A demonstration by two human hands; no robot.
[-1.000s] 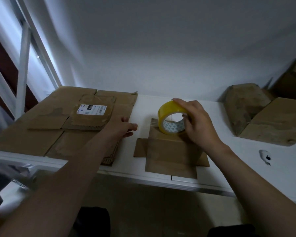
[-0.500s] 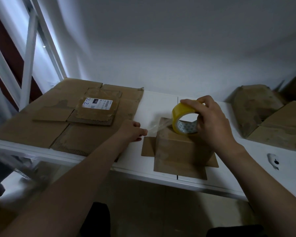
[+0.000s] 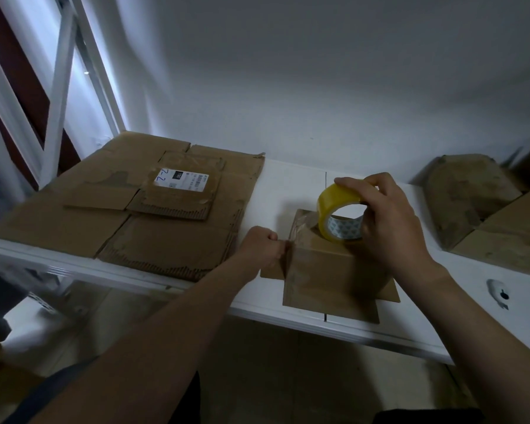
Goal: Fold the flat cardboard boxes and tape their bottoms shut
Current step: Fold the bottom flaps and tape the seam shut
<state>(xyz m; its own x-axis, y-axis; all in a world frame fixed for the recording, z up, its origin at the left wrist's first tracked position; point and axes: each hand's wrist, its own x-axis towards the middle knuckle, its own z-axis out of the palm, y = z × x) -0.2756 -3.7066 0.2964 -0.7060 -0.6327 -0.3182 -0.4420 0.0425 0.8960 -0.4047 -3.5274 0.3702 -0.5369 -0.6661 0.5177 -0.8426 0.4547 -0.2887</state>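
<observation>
A small cardboard box (image 3: 328, 270) stands at the front edge of the white table (image 3: 288, 185), its lower flaps splayed flat on the surface. The right hand (image 3: 389, 221) grips a yellow tape roll (image 3: 338, 209), fingers curled over the top and thumb inside the core, holding it on edge on the box's top. A clear strip of tape (image 3: 300, 224) runs from the roll leftward across the top to the box's left edge. There the left hand (image 3: 262, 249), fingers curled tight, pinches the strip's end. Flat cardboard sheets (image 3: 135, 228) cover the table's left end, one bearing a white label (image 3: 181, 180). More cardboard boxes (image 3: 459, 197) sit at the back right.
</observation>
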